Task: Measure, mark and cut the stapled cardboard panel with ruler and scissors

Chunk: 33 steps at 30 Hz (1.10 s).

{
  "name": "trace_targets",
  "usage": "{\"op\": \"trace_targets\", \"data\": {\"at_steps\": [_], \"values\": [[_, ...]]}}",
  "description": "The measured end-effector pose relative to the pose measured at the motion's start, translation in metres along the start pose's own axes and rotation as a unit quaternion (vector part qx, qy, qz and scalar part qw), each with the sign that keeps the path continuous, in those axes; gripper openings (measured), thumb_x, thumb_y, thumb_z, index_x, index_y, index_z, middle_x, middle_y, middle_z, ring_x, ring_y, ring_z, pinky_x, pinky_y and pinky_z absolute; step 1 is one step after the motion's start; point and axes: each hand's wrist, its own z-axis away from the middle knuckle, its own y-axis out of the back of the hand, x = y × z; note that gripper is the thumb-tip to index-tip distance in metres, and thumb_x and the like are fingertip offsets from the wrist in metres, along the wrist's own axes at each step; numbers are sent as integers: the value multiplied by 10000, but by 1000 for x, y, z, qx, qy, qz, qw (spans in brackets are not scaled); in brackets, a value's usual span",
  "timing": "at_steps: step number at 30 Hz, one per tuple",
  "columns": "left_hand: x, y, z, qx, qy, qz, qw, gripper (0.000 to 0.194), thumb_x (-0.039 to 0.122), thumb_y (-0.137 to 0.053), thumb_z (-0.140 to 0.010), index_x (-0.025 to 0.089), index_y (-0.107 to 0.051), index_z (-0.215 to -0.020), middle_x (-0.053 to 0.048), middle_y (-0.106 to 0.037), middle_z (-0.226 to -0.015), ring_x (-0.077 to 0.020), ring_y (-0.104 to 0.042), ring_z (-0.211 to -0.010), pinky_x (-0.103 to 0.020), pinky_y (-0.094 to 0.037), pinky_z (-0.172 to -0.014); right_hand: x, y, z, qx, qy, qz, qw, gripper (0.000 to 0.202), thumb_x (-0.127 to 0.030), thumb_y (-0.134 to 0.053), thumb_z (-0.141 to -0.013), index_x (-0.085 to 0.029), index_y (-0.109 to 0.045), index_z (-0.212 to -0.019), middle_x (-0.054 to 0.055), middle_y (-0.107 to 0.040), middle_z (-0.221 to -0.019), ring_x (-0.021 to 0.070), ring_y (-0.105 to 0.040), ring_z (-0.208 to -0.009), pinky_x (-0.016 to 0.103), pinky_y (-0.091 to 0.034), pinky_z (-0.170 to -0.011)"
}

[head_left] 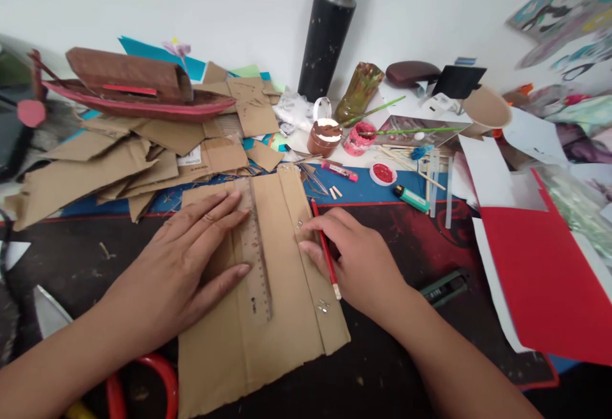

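A creased sheet of brown cardboard (282,342) lies on the dark mat. My left hand (191,253) rests flat on its left part, fingers spread, with the fingertips and thumb at the edge of a clear ruler (258,266). The ruler lies lengthwise on the cardboard. At the cardboard's right edge is my right hand (351,247), its thumb and index finger bent near small metal pieces (322,306). A red pencil (326,250) is held in this hand, eraser end toward me. The other fingers of the right hand are partly hidden.
Red-handled scissors (165,377) lie at front left. Behind are cardboard scraps (86,176), a model boat (143,97), a black flask (327,43), paint pots (359,138) and a green lighter (412,198). A dark cutter (445,288) and red sheet (540,272) lie right.
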Motion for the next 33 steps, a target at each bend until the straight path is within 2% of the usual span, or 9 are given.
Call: {"op": "trace_targets", "data": {"at_steps": [3, 10, 17, 33], "values": [[0, 0, 0, 0, 7, 9, 1000, 725, 527, -586, -1092, 326, -358, -1750, -130, -470, -1808, -420, -423, -1661, -678, -381, -1319, 0, 0, 0, -5, -2, -4, 1000, 156, -363, -664, -1112, -238, -730, -1179, 78, -760, -1182, 224, -748, -925, 328, -555, -785], [0, 1, -1, -4, 1, 8, 1000, 690, 512, -580, -1102, 267, -398, -1721, -164, -466, -1804, -409, -412, -1667, -648, -372, -1327, -2, 2, 0, -11, -12, -4, 1000, 140, -351, -671, -1112, -242, -733, -1175, 67, -755, -1185, 219, -747, -930, 324, -550, -788], [0, 1, -2, -9, 7, 7, 1000, 683, 540, -556, -1106, 308, -391, -1727, -140, -447, -1820, -406, -412, -1669, -661, -376, -1320, -1, 1, -1, -8, -8, 2, 1000, 165, -374, -674, -1117, -246, -731, -1205, 74, -767, -1213, 237, -759, -1000, 332, -567, -833], [-1, 1, -4, -11, 0, 11, 1000, 639, 553, -538, -1115, 306, -410, -1691, -160, -455, -1803, -391, -415, -1665, -660, -368, -1325, -3, 4, -3, -14, -8, -8, 1000, 128, -346, -676, -1111, -241, -725, -1165, 72, -767, -1256, 246, -751, -1052, 338, -551, -867]]}}
